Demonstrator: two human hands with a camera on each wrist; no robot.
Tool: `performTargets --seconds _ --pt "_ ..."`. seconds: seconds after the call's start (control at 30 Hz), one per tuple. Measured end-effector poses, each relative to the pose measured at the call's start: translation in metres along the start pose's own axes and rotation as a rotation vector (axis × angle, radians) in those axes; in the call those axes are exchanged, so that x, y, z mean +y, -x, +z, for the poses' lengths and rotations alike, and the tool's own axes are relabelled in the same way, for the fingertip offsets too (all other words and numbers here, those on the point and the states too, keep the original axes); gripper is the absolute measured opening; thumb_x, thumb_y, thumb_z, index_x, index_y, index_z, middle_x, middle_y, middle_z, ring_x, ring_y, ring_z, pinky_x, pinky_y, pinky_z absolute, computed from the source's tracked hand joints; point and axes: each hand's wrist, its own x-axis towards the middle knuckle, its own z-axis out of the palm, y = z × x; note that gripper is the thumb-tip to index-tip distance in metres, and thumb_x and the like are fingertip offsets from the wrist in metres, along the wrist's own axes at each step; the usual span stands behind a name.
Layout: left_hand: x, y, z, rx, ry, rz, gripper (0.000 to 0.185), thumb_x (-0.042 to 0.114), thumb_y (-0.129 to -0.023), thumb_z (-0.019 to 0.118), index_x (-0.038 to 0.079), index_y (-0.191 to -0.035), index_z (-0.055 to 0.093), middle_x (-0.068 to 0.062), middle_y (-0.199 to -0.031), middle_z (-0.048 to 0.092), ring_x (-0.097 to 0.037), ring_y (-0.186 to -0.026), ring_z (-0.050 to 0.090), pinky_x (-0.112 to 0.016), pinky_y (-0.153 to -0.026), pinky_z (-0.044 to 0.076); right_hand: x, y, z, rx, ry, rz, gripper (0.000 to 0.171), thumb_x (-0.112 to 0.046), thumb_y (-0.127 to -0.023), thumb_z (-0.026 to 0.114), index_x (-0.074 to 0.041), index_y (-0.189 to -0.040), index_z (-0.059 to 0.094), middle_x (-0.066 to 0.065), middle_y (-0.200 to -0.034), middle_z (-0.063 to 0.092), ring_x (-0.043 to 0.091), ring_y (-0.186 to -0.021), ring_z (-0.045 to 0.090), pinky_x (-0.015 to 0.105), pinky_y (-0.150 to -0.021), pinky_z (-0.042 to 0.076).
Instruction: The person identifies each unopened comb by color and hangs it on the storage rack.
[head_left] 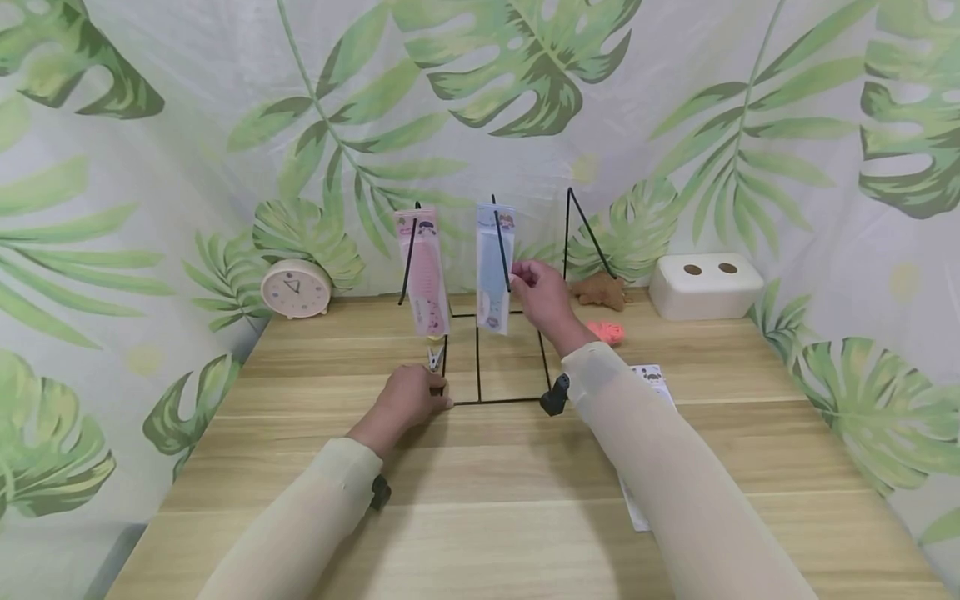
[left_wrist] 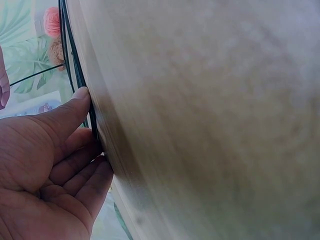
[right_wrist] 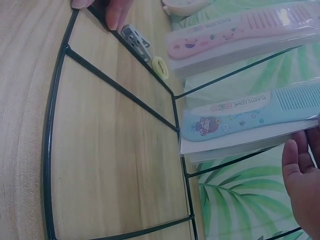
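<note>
Clock (head_left: 296, 288), white box (head_left: 705, 286) and toys (head_left: 600, 292) flank the wire rack (head_left: 480, 392).

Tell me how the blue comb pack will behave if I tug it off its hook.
Probably light and fairly stiff: the blue comb pack hangs flat on the wire rack. Its glossy sleeve may be slippery. The thin rack could tip; the left hand rests at its base, the right hand touches the pack.

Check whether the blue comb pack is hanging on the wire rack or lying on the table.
Hanging. The blue comb pack hangs upright from the middle hook of the wire rack, clear of the table, with the right hand at its edge.
</note>
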Motion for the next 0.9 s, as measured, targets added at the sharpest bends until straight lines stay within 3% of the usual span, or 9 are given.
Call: performTargets --seconds 0.17,0.43,0.7,0.9 --pt "-0.001 0.0 -0.002 0.007 0.016 0.0 0.045 0.03 -0.096 0.087 0.008 -0.134 0.078 -0.021 -0.139 0.073 -0.032 -0.116 0.069 -0.054 -0.109 0.056 0.0 0.0 0.0 -0.001 0.004 0.002 0.024 -0.023 -0.112 0.063 -0.005 -0.126 0.071 0.014 -0.121 0.069 0.029 -0.113 0.063 0.044 -0.094 0.056" --pt "-0.002 0.002 -0.004 0.004 0.024 -0.026 0.048 0.03 -0.096 0.087 0.008 -0.137 0.076 -0.022 -0.146 0.069 -0.037 -0.126 0.067 -0.056 -0.113 0.054 0.002 0.001 -0.002 -0.018 -0.009 -0.011 0.026 -0.025 -0.112 0.065 -0.005 -0.127 0.071 0.014 -0.122 0.07 0.03 -0.115 0.063 0.046 -0.098 0.055" --pt "-0.004 0.002 -0.004 0.013 0.015 -0.028 0.047 0.03 -0.095 0.088 0.009 -0.135 0.077 -0.021 -0.143 0.071 -0.032 -0.117 0.068 -0.055 -0.11 0.056 0.004 0.002 -0.003 -0.04 -0.047 -0.01 0.027 -0.024 -0.112 0.064 -0.005 -0.13 0.071 0.014 -0.124 0.07 0.03 -0.116 0.063 0.045 -0.098 0.056" --pt "-0.001 0.001 0.001 -0.002 0.024 -0.021 0.048 0.03 -0.095 0.088 0.009 -0.136 0.076 -0.022 -0.143 0.07 -0.032 -0.116 0.068 -0.054 -0.108 0.057 0.012 0.016 -0.025 -0.039 0.036 -0.056 0.032 -0.024 -0.112 0.065 -0.002 -0.135 0.069 0.016 -0.129 0.071 0.032 -0.122 0.065 0.051 -0.106 0.056"
